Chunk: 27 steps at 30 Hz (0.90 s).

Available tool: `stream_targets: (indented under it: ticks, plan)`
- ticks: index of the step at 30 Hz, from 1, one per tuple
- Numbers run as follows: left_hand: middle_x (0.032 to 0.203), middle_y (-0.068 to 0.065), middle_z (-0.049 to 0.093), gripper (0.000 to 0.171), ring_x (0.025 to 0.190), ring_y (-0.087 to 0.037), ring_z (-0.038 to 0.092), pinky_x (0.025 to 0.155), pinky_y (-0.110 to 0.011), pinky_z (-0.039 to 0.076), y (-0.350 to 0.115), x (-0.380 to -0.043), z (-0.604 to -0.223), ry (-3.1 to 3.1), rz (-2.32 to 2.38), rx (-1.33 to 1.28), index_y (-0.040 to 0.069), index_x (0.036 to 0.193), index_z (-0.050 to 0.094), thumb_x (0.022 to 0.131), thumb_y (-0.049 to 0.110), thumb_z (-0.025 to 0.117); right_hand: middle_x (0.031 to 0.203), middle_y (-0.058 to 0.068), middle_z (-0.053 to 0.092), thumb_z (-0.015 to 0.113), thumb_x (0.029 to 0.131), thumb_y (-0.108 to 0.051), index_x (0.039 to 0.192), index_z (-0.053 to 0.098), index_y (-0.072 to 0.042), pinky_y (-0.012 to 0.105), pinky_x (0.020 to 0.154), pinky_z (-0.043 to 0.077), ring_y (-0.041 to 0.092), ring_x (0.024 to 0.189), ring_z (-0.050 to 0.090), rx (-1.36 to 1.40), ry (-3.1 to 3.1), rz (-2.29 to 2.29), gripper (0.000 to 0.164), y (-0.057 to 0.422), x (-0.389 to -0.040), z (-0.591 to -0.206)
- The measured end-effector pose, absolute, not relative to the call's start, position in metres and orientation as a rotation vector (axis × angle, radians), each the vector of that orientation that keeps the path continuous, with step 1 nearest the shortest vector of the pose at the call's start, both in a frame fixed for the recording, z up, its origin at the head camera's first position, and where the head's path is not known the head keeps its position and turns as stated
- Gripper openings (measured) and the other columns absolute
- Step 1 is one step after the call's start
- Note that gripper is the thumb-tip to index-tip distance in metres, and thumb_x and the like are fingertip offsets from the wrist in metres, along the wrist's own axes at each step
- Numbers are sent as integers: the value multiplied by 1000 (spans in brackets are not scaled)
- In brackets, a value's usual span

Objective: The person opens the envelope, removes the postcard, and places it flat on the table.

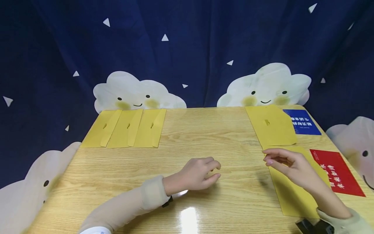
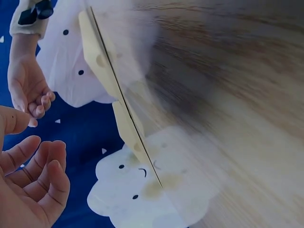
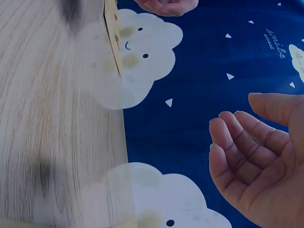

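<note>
My left hand hovers over the middle of the wooden table, its fingers loosely bent with nothing between them. To the right, my right hand hangs above a yellow envelope, which the hand and forearm partly hide. Its fingers are relaxed and hold nothing; the right wrist view shows its bare palm. Behind that envelope lies another yellow envelope, with a blue card at its right side. A red card with white writing lies beside the nearer envelope.
Three yellow envelopes lie side by side at the table's far left, flaps folded over. The wooden table ends at a dark blue curtain printed with clouds and white triangles.
</note>
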<state>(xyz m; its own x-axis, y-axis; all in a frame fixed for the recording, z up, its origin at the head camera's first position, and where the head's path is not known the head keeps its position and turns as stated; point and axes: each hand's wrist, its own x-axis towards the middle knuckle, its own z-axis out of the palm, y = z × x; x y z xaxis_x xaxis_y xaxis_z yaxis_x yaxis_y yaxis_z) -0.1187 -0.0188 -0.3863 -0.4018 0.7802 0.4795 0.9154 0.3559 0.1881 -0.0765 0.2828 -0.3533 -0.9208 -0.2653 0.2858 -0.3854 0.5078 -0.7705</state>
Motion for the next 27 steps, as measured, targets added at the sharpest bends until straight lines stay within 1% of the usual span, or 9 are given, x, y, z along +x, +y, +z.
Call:
stream_targets:
  ticks: [3,6,10,16,21,24,27]
  plan:
    - [72,1,57,12,52,-3,50,44,-10,32,-25,-119,-387,-2313,-624,-1484,8,90,62,83,19,63,90,-4,66,58,84,6,108,60,5,15,71,47,8,81,62,591,-2597,1386,23,278,-78,-354]
    - [72,0,58,12,52,-3,50,44,-10,32,-32,-120,-388,-2308,-648,-1474,7,90,62,83,18,63,91,-5,66,58,84,6,108,60,5,16,71,48,8,81,63,603,-2590,1404,23,273,-79,-354]
    - [71,-1,57,13,49,-3,47,43,-11,32,-41,-122,-389,-2288,-659,-1456,7,90,62,82,17,64,92,-4,66,58,85,5,108,60,4,17,70,48,8,81,62,637,-2577,1433,23,265,-82,-355]
    - [75,-2,60,16,59,-9,57,48,-13,40,-54,-126,-387,-2288,-690,-1421,5,94,61,82,16,62,90,-3,66,58,84,7,108,60,5,16,70,47,5,81,61,722,-2555,1396,24,252,-89,-357]
    - [81,-2,60,24,62,-10,56,49,-17,42,-69,-132,-385,-2325,-661,-1364,6,101,61,82,20,63,89,-4,66,61,81,7,109,62,1,16,70,46,4,80,60,800,-2535,1302,28,239,-99,-360]
    - [88,-3,61,32,69,-12,59,54,-23,46,-78,-137,-383,-2360,-621,-1334,5,108,60,81,23,64,93,0,66,64,80,5,109,63,0,20,69,47,7,80,60,833,-2525,1243,29,232,-105,-361]
    - [99,-7,61,42,83,-19,61,67,-31,50,-87,-143,-380,-2396,-540,-1303,5,115,58,81,27,66,98,4,66,67,80,0,109,64,-3,24,69,48,12,82,60,804,-2549,1162,30,226,-110,-361]
